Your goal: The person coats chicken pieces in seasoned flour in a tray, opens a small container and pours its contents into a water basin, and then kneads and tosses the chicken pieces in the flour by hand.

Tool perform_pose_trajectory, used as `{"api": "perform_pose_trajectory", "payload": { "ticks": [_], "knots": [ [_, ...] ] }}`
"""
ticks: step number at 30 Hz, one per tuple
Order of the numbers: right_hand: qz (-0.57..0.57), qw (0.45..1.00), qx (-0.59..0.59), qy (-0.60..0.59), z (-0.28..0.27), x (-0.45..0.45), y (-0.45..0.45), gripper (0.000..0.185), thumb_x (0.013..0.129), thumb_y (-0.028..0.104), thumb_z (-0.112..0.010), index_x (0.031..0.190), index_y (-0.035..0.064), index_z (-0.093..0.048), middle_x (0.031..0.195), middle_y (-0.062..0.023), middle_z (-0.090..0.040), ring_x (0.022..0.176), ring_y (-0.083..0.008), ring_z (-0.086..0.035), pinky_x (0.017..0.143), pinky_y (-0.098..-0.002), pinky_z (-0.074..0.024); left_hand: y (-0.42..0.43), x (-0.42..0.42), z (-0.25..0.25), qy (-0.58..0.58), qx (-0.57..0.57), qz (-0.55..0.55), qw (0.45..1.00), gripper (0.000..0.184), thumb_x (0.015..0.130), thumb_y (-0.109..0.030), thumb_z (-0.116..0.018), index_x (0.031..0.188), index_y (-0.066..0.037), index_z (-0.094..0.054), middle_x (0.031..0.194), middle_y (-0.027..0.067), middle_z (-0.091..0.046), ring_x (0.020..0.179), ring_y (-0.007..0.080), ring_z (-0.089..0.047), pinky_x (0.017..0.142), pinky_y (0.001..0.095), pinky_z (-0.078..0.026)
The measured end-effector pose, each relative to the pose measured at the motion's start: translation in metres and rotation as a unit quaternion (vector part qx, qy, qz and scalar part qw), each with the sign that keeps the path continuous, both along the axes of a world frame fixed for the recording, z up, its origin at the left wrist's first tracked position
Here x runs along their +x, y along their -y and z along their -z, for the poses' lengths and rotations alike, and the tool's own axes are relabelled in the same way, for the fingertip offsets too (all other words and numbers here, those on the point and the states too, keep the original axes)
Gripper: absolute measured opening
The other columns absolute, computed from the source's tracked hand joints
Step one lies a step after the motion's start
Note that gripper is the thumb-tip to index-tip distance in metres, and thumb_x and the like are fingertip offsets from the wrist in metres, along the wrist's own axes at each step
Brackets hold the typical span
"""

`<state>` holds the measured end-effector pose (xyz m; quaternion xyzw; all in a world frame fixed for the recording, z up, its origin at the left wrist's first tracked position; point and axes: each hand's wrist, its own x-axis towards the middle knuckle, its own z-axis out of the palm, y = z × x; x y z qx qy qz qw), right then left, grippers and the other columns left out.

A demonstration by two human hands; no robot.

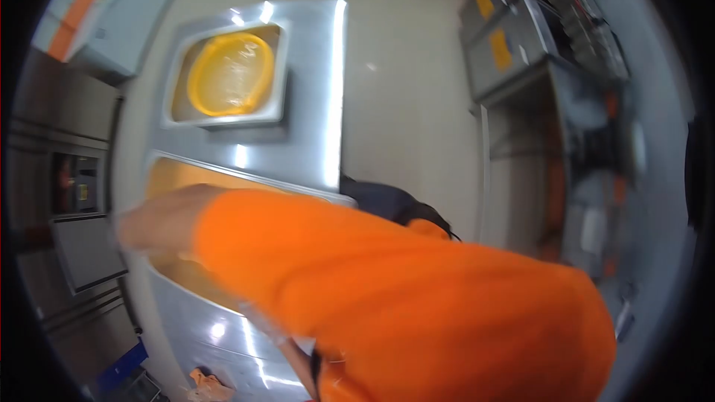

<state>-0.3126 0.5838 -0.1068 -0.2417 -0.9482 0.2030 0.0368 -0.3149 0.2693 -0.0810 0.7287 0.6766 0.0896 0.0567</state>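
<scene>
though i cannot tell whether the hands [155,223] grip, the tray [181,173] looks amber, silver-rimmed.

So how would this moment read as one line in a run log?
right hand: blurred, grip unclear | orange sleeve: across tan basin | yellow tub: in rectangular tray, on metal table

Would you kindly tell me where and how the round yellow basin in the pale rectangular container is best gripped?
I would take the round yellow basin by opposite points of its rim, coming from above, probably near diagonal corners of the pale rectangular container. The container's walls surround it, hindering a side approach, while the basin's round outline leaves more finger room at the corners.
</scene>
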Motion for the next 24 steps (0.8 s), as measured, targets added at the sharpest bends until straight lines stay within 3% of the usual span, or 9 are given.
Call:
{"api": "perform_pose_trajectory", "payload": {
  "ticks": [7, 12, 16, 17, 18, 20, 21, 23, 24],
  "knots": [
    [-0.090, 0.995, 0.014, 0.030, -0.051, 0.012, 0.006, 0.018, 0.072, 0.025, -0.062, 0.067, 0.0089, -0.067, 0.068, -0.0119, -0.065, 0.062, -0.0292, -0.060, 0.060, -0.0431, -0.0487, -0.012, -0.006, 0.003, -0.016, 0.036, -0.018, 0.999, 0.049, 0.090, -0.030, -0.058, 0.129, -0.003, -0.049, 0.124, 0.0212, -0.053, 0.114, 0.0323, -0.053, 0.096, 0.0398, -0.044],
    [-0.104, 0.981, 0.043, 0.158, -0.082, 0.030, 0.034, 0.024, 0.078, 0.029, -0.059, 0.072, 0.0070, -0.067, 0.071, -0.0139, -0.065, 0.065, -0.0315, -0.061, 0.063, -0.0441, -0.0494, -0.002, -0.009, 0.017, -0.057, 0.057, -0.027, 0.996, 0.046, 0.090, -0.029, -0.058, 0.130, -0.006, -0.049, 0.124, 0.0181, -0.054, 0.114, 0.0281, -0.054, 0.094, 0.0373, -0.046],
    [-0.145, 0.961, 0.057, 0.230, -0.063, 0.080, 0.074, 0.030, 0.083, 0.032, -0.056, 0.076, 0.0056, -0.067, 0.074, -0.0155, -0.066, 0.068, -0.0334, -0.061, 0.066, -0.0449, -0.0499, -0.003, -0.023, 0.024, -0.053, 0.012, -0.030, 0.998, 0.045, 0.091, -0.030, -0.055, 0.130, -0.007, -0.049, 0.125, 0.0166, -0.053, 0.116, 0.0268, -0.052, 0.096, 0.0369, -0.045],
    [-0.159, 0.961, 0.027, 0.224, -0.049, 0.098, 0.075, 0.040, 0.088, 0.040, -0.047, 0.092, 0.0038, -0.064, 0.090, -0.0196, -0.065, 0.085, -0.0366, -0.061, 0.078, -0.0443, -0.0486, -0.007, -0.027, 0.024, -0.041, -0.010, -0.041, 0.998, 0.045, 0.092, -0.031, -0.052, 0.131, -0.007, -0.048, 0.127, 0.0170, -0.052, 0.118, 0.0279, -0.050, 0.099, 0.0379, -0.042],
    [-0.130, 0.970, 0.020, 0.204, -0.028, 0.132, 0.095, 0.040, 0.089, 0.039, -0.047, 0.104, 0.0050, -0.062, 0.101, -0.0213, -0.063, 0.097, -0.0375, -0.059, 0.085, -0.0441, -0.0462, 0.011, -0.010, 0.020, -0.015, -0.040, -0.021, 0.999, 0.046, 0.094, -0.035, -0.045, 0.131, -0.008, -0.048, 0.130, 0.0178, -0.050, 0.123, 0.0303, -0.045, 0.104, 0.0400, -0.037],
    [-0.044, 0.979, 0.017, 0.198, -0.002, 0.155, 0.099, 0.041, 0.089, 0.035, -0.040, 0.098, 0.0014, -0.062, 0.101, -0.0224, -0.063, 0.096, -0.0361, -0.060, 0.084, -0.0431, -0.0469, 0.015, -0.014, 0.023, -0.005, -0.013, -0.033, 0.999, 0.045, 0.094, -0.033, -0.047, 0.132, -0.010, -0.047, 0.129, 0.0152, -0.051, 0.120, 0.0293, -0.048, 0.102, 0.0391, -0.039],
    [-0.053, 0.978, 0.017, 0.199, -0.003, 0.157, 0.100, 0.041, 0.089, 0.035, -0.040, 0.098, 0.0014, -0.062, 0.101, -0.0224, -0.063, 0.096, -0.0361, -0.060, 0.084, -0.0431, -0.0469, 0.019, -0.012, 0.022, 0.002, 0.012, -0.020, 1.000, 0.044, 0.094, -0.031, -0.049, 0.133, -0.012, -0.047, 0.129, 0.0126, -0.051, 0.117, 0.0283, -0.050, 0.100, 0.0382, -0.041],
    [0.050, 0.977, -0.042, 0.202, -0.006, 0.157, 0.093, 0.048, 0.093, 0.040, -0.044, 0.114, 0.0003, -0.058, 0.108, -0.0230, -0.061, 0.105, -0.0380, -0.056, 0.093, -0.0421, -0.0436, 0.007, -0.008, 0.015, -0.024, -0.013, -0.019, 0.999, 0.044, 0.094, -0.031, -0.047, 0.134, -0.011, -0.046, 0.130, 0.0125, -0.050, 0.120, 0.0271, -0.048, 0.102, 0.0371, -0.039],
    [0.047, 0.977, -0.039, 0.204, -0.006, 0.154, 0.091, 0.048, 0.093, 0.040, -0.044, 0.114, 0.0003, -0.058, 0.108, -0.0230, -0.061, 0.105, -0.0380, -0.056, 0.093, -0.0421, -0.0436, 0.004, -0.006, 0.012, -0.046, -0.038, -0.011, 0.998, 0.044, 0.095, -0.031, -0.046, 0.134, -0.011, -0.046, 0.132, 0.0123, -0.049, 0.122, 0.0259, -0.046, 0.104, 0.0360, -0.037]
  ]
}}
